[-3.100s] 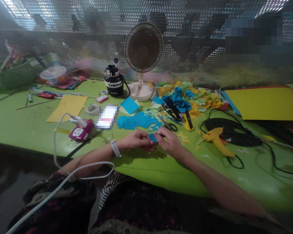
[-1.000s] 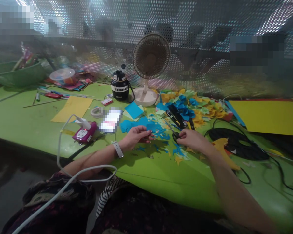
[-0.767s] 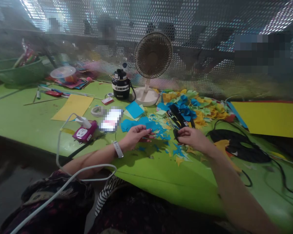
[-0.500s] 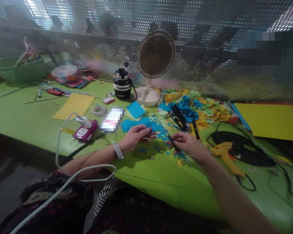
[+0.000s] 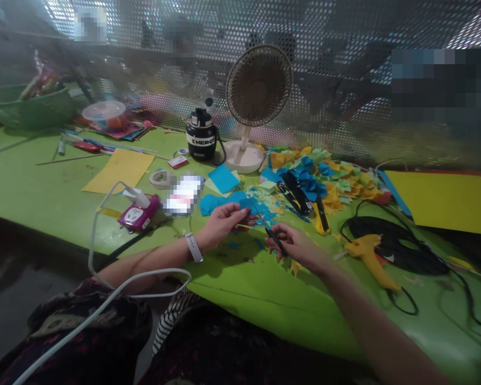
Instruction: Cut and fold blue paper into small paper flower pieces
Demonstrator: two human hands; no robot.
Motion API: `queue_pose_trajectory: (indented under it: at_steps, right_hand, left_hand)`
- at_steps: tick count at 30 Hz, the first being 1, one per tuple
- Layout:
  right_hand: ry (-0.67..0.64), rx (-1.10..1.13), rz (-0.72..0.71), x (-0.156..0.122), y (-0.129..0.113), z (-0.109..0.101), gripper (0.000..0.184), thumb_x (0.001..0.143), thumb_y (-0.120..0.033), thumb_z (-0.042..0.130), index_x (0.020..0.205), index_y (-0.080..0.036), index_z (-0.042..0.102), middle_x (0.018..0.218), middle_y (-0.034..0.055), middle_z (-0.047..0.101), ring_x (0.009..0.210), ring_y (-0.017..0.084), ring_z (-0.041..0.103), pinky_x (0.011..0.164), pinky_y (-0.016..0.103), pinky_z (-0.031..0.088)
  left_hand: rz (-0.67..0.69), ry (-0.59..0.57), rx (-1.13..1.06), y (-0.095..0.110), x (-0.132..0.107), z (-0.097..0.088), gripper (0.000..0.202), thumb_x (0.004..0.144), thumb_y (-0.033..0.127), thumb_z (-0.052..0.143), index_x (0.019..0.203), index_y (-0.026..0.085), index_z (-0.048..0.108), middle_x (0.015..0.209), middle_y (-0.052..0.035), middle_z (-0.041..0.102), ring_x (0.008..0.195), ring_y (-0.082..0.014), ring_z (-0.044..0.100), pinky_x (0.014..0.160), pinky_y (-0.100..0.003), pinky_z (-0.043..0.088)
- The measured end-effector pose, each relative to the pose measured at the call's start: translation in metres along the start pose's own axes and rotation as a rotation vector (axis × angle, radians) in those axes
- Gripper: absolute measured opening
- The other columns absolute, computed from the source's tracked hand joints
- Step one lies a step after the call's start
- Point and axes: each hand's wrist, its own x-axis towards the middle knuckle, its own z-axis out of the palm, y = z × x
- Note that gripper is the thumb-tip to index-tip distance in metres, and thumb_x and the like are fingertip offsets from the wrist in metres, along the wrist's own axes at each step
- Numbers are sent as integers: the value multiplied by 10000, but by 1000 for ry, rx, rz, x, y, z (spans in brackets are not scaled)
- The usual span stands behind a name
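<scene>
Since the first frame, your right hand (image 5: 294, 248) has left the blue paper piece (image 5: 247, 203) and taken up the black-handled scissors (image 5: 273, 239) from the counter (image 5: 240, 299). The paper piece now sits at the fingertips of your left hand (image 5: 224, 222), and your fingers seem to pinch it, though it merges with the blue scraps (image 5: 264, 214) just beyond. Your right fingers (image 5: 288, 243) are curled around the scissors, with the tips pointing toward the left hand. The blades look closed, but they are too thin to be sure.

Risks: the scissor tips are close to your left fingertips, so a slip could nick the skin. A loose pinch could drop the small piece into the matching scraps. The white cable (image 5: 104, 278) lies over your left forearm and could snag if that arm shifts. The hot-glue gun (image 5: 369, 262), right of your right hand, could burn you if it is live; its state cannot be told.

Count: two hands, one pair of scissors in hand, one glue gun, one tape roll (image 5: 160, 179) and one magenta socket (image 5: 134, 215), both left of your left hand. The scraps are too many to count.
</scene>
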Motion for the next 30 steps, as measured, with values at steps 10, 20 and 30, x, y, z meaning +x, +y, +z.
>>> queue_pose_trajectory:
  at_steps: [10, 20, 30]
  right_hand:
    - [19, -63, -27, -1, 3, -1, 558, 566, -620, 830, 790, -219, 514, 637, -42, 521, 605, 144, 541, 502, 262, 437]
    - [4, -70, -11, -2, 2, -1, 566, 579, -646, 805, 794, -222, 497, 624, -47, 535, 578, 128, 514, 489, 242, 382]
    - [20, -73, -44, -2, 0, -1, 566, 575, -651, 803, 761, -217, 491, 604, -47, 536, 583, 125, 496, 535, 247, 333]
  left_hand:
    - [-16, -14, 44, -1, -1, -1, 467, 690, 468, 842, 761, 161, 497, 873, -86, 765, 853, -220, 752, 725, -309, 566]
    - [-28, -30, 31, 0, -1, -1, 462, 695, 464, 843, 740, 160, 498, 852, -98, 769, 830, -203, 750, 752, -314, 574]
    - [-51, -48, -7, -4, 0, -2, 417, 696, 427, 855, 763, 130, 569, 882, -109, 771, 797, -180, 748, 731, -277, 569]
